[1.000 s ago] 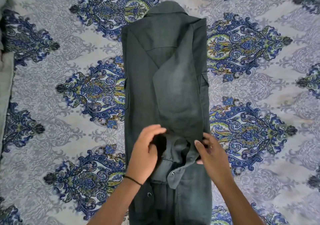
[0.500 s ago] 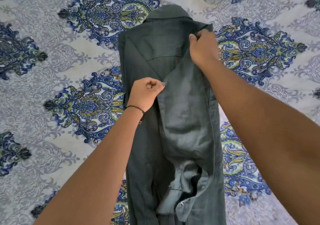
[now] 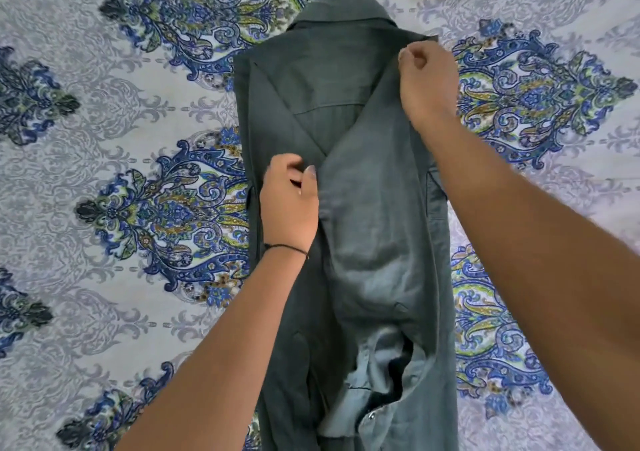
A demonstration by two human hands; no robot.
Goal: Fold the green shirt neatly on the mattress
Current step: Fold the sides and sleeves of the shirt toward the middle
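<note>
The dark green shirt [image 3: 367, 242] lies lengthwise on the mattress [image 3: 104, 138], collar at the far end, both sides folded in to a narrow strip. Its right sleeve runs diagonally down the middle, cuff open near the bottom. My left hand [image 3: 291, 204] pinches the sleeve's left edge about halfway up the shirt. At the far right shoulder corner, my right hand [image 3: 427, 76] grips the fold with curled fingers. Both forearms reach across the lower part of the shirt.
A grey bed sheet with blue, green and yellow paisley medallions [image 3: 540, 93] covers the whole mattress around the shirt. A thin black band [image 3: 285, 248] circles my left wrist.
Both hands left the cuff area near me and moved up the shirt: the right to the far shoulder corner, the left to the sleeve's edge. The sleeve lies straighter.
</note>
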